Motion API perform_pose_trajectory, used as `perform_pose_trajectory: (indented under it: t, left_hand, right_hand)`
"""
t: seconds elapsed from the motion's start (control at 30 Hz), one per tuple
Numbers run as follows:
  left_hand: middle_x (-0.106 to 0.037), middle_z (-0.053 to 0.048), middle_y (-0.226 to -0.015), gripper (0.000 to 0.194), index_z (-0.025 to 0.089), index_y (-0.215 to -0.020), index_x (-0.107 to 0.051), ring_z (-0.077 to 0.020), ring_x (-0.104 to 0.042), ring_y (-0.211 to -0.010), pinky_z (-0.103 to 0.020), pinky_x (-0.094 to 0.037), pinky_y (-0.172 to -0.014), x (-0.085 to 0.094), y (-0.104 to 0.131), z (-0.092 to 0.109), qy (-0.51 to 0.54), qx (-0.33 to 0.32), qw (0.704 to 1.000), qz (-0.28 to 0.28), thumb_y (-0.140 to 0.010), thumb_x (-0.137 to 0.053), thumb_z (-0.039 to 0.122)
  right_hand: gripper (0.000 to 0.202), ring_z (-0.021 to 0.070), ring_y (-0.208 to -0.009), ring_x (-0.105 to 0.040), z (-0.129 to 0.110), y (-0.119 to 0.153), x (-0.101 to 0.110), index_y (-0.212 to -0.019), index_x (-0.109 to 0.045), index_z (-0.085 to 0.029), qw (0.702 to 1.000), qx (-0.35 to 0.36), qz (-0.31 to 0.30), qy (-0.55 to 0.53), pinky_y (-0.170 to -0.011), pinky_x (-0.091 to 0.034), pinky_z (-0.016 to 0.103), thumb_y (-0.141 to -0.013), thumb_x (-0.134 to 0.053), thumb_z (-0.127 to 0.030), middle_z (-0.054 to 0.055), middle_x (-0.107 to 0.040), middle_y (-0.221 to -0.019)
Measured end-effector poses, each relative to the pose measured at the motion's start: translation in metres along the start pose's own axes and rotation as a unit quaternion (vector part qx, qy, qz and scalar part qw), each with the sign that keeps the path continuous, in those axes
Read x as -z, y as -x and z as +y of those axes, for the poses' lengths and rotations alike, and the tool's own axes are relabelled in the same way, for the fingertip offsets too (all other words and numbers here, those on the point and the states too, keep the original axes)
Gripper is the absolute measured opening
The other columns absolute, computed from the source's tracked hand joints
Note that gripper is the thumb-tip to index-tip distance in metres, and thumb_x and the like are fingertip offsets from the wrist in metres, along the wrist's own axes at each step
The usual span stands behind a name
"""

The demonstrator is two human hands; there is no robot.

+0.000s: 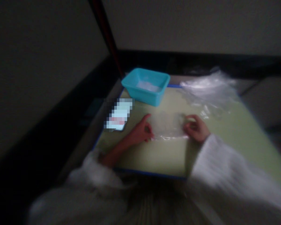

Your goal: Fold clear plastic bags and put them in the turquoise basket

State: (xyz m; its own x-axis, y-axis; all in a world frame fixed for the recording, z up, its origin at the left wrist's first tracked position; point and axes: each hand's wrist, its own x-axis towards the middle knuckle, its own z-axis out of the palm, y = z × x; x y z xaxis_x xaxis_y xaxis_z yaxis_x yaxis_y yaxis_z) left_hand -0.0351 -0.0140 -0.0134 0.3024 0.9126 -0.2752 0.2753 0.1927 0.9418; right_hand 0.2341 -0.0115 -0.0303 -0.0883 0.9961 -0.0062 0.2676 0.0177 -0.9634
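A small clear plastic bag [166, 125] is spread between my two hands, low over the pale yellow tabletop. My left hand [142, 130] has its fingers curled at the bag's left edge, closed on the film. At the opposite edge, my right hand [196, 128] pinches the bag with bent fingers. A bright fold runs along the bag's near side. Blur hides the exact fingertip contact, and whether the bag holds anything cannot be made out.
A turquoise plastic basin [158, 97] with whitish contents stands at the table's back left. A heap of clear plastic bags [208, 89] lies at the back right. Left of my hands rests a lit phone-like screen [120, 114], pixelated. Blue edging borders the table [152, 159].
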Motion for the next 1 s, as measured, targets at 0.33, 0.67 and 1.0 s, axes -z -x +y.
perform_pose_trajectory:
  t: [0.33,0.67,1.0]
  left_hand:
    - [-0.053,0.009,-0.070,0.099,0.020,-0.141,-0.015,-0.0076,-0.056,-0.048,-0.015,-0.043,-0.040,0.002,0.000,0.003,0.001,-0.001,1.000,-0.023,-0.059,-0.069,0.004]
    - [-0.055,-0.001,-0.094,0.045,0.018,-0.122,-0.045,-0.0103,-0.058,-0.067,-0.028,-0.052,-0.068,0.000,0.000,0.011,-0.263,-0.155,0.934,0.186,-0.079,-0.058,0.016]
    - [-0.047,-0.016,-0.135,0.038,0.010,-0.124,-0.047,-0.0229,-0.041,-0.128,-0.038,-0.038,-0.106,-0.033,0.002,0.001,-0.448,-0.282,0.847,0.037,-0.089,-0.046,0.025]
  right_hand:
    - [0.048,0.0153,-0.047,-0.058,0.000,0.001,0.002,-0.103,-0.040,-0.023,0.999,0.003,-0.010,0.031,-0.039,-0.045,0.025,-0.064,-0.063,-0.039,-0.003,-0.057,-0.066]
    - [0.020,0.0159,-0.055,-0.059,-0.008,0.007,0.008,-0.097,-0.053,-0.018,0.912,0.265,0.038,0.309,-0.054,-0.050,0.029,-0.081,-0.046,-0.027,0.004,-0.061,-0.071]
    - [0.042,0.0260,-0.120,-0.050,0.001,0.000,-0.004,-0.130,-0.046,-0.011,0.794,0.387,-0.085,0.461,-0.103,-0.034,0.052,-0.092,-0.036,-0.026,0.017,-0.055,-0.129]
